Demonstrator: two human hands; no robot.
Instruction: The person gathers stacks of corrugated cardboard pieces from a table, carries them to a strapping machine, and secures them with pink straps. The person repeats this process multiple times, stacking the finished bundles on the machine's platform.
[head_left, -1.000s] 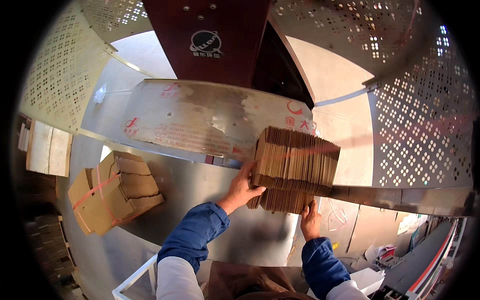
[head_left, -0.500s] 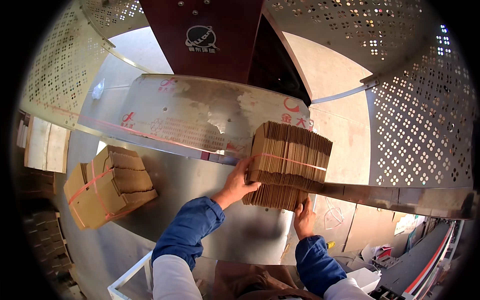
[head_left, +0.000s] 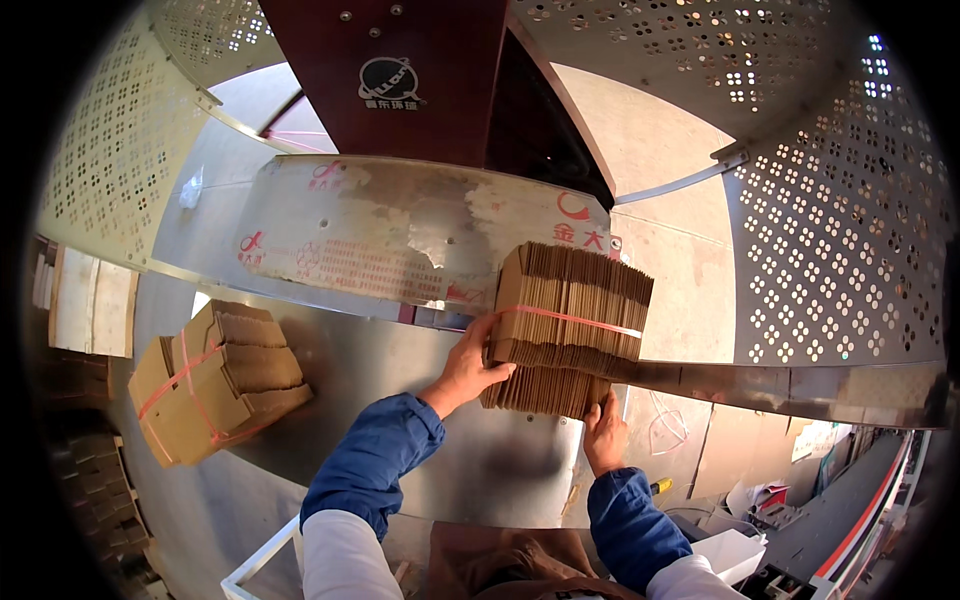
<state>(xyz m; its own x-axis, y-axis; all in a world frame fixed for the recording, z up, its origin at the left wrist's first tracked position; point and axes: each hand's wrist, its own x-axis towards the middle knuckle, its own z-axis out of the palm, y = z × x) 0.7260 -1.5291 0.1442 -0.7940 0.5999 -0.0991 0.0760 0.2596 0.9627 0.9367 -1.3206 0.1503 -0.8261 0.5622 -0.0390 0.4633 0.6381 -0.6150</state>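
Observation:
A thick bundle of folded brown cardboard sheets (head_left: 575,295) stands on edge on the metal work surface, right of the middle. A pink strap (head_left: 575,318) runs across it. My left hand (head_left: 468,368) grips its left side, the thumb in front and the other fingers partly hidden behind. My right hand (head_left: 605,435) is closed at its lower right corner, fingertips pressed against the sheets. Another bundle of cardboard (head_left: 215,385), bound crosswise with pink strap, lies at the left, apart from both hands.
A dark red machine column (head_left: 390,90) rises behind a worn metal cover (head_left: 370,225). Perforated metal guards (head_left: 840,230) curve around it. From the bundle's right side a metal band (head_left: 780,390) extends outward. Stacked cardboard (head_left: 90,490) stands at lower left, a white box (head_left: 730,555) at lower right.
The pink strand that stretched across the machine's front at left is gone from there. A dark bar now shows at the back left. My view shifts slightly; both hands keep their places on the bundle.

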